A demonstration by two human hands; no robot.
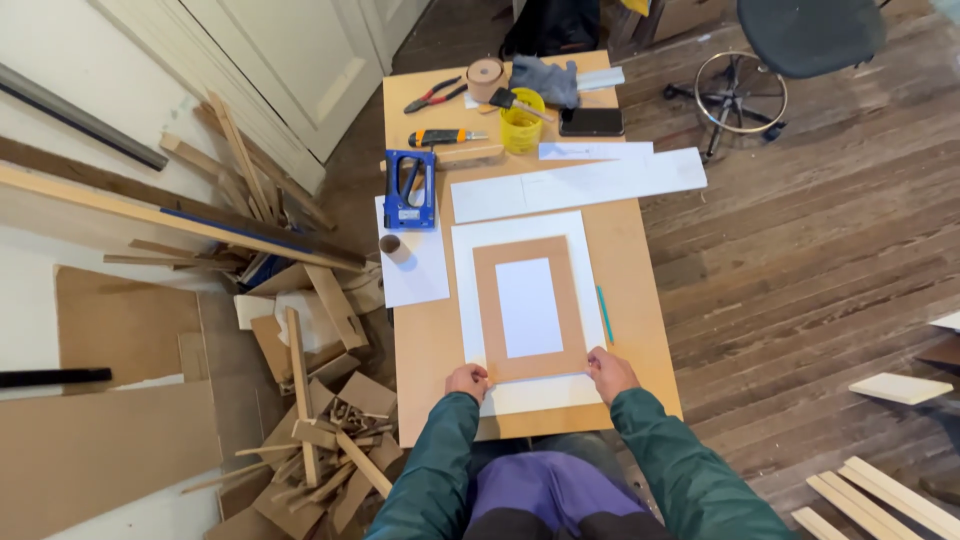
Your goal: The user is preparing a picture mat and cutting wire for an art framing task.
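Note:
A brown cardboard frame (485, 300) with a rectangular window lies on a white sheet (462, 250) on the wooden table (635, 300). White shows through the window. My left hand (467, 381) presses on the frame's near left corner, and my right hand (609, 372) presses on its near right corner. Both sleeves are dark green.
A teal pencil (604, 314) lies right of the sheet. Farther back sit a long white strip (580, 184), a blue tool (410, 190), a utility knife (445, 137), a yellow cup (520, 127), pliers (432, 96), a tape roll (485, 78) and a phone (591, 121). Wood scraps (320, 440) pile on the left floor.

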